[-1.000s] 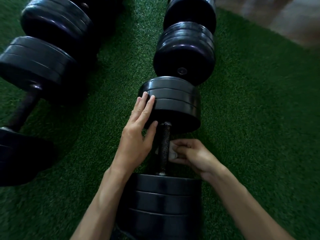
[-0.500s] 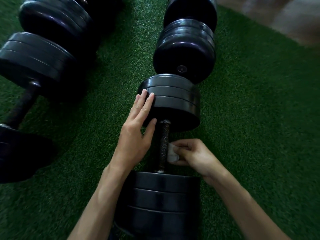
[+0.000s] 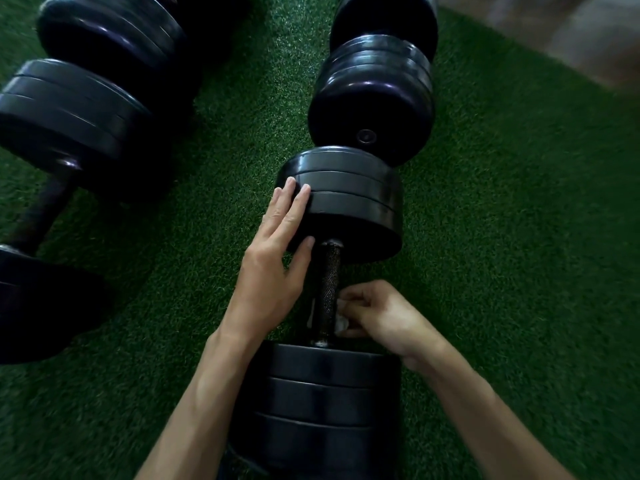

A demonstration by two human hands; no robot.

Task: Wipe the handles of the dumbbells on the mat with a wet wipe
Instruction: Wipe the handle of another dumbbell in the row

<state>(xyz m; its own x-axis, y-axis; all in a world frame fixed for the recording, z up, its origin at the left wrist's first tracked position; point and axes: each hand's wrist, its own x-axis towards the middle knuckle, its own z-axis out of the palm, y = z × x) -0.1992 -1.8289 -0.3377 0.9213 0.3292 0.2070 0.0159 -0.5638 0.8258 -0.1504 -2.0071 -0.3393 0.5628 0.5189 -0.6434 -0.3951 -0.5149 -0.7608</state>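
A: What's on my feed rn?

B: Head cam, looking down. One dumbbell [image 3: 332, 306] lies on the green mat [image 3: 502, 254], running away from me, black plates at both ends.

A: Hands?

B: Left hand [image 3: 273, 271] is flat and relaxed, fingers straight, resting on the side of the far plates [image 3: 346, 202], thumb near the top of the handle [image 3: 330, 285]. It grips nothing. Right hand [image 3: 377, 313] is curled, pinching the wipe [image 3: 341, 322] against the handle's right side, low down, just above the near plates [image 3: 325, 403].

A: Wipe visible?

B: Only a bit, a small white wad btwn the fingers and the knurled bar. A pale strip also shows on the bar's left side; can't tell if it's wipe or glare.

A: Other gear?

B: 2nd dumbbell [image 3: 374, 98] end-on just beyond the first, nearly touching it. 3rd one [image 3: 69, 133] at left, well apart, its bar [image 3: 41, 213] angled toward me. More plates [image 3: 110, 39] at top left. Bare floor [image 3: 571, 39] past the mat, top right, blurred.
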